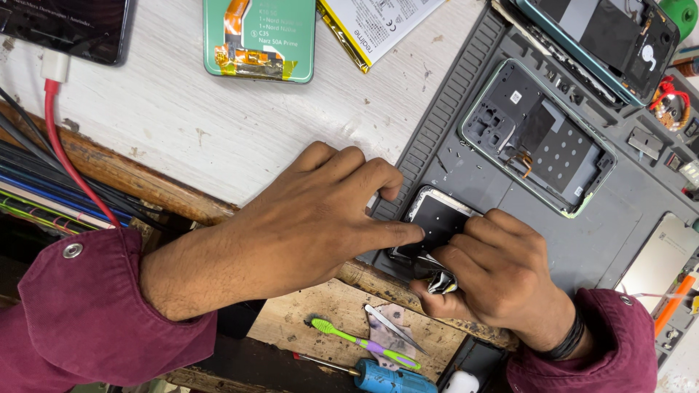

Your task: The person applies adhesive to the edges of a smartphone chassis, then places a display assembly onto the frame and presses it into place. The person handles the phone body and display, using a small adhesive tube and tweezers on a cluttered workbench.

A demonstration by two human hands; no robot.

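Note:
A small black phone panel (439,218) with a pale rim lies at the front left corner of a grey work mat (502,167). My left hand (320,218) rests on the mat's edge, its index finger pressing the panel's left side. My right hand (495,273) pinches a shiny crumpled film (442,282) at the panel's near edge. Both wrists wear maroon sleeves.
On the mat lie an opened phone frame (539,138) and another opened phone (604,36). A green phone back (258,36) and a battery (375,25) lie on the white table. Tweezers (393,327), a toothbrush (364,342) and a blue screwdriver (386,377) lie below. Cables (51,182) run left.

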